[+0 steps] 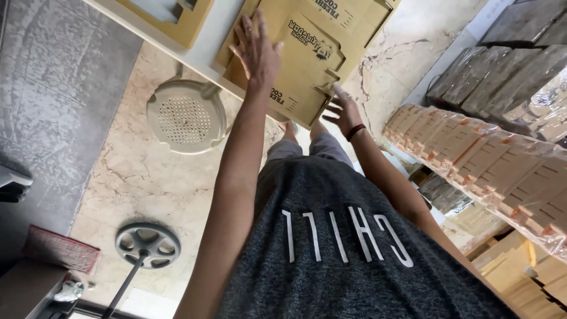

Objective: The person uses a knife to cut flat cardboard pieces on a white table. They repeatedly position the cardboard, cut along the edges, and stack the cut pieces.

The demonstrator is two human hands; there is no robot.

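- The left hand (pixel 257 53) lies flat on a printed cardboard sheet (pixel 307 65), fingers (pixel 248 26) spread wide and gripping nothing, only pressing down on it.
- The right hand (pixel 341 111), with a dark wristband (pixel 355 131), is at the sheet's near edge. Its fingers are loosely open, and I cannot tell whether they touch the edge or stop just short of it.
- The sheet is at 12 o'clock in the view. It tops a small pile of similar flat sheets on the desk (pixel 207 53) and overhangs the near edge.
- The step in hand looks like steadying or squaring the top sheet, with no grip yet taken. Lifting or folding it would call for the right fingers to close on the overhanging edge while the left palm eases off.
- Another cut cardboard piece (pixel 171 18) lies on the pale desk at 11 o'clock.
- A round perforated plastic stool (pixel 186 115) stands on the marble floor (pixel 136 177) at 10 o'clock.
- A wheel-shaped stand base (pixel 147 243) and a red mat (pixel 59 248) are at 8 o'clock.
- Long rows of wrapped flat cartons (pixel 484 159) fill 3 o'clock.
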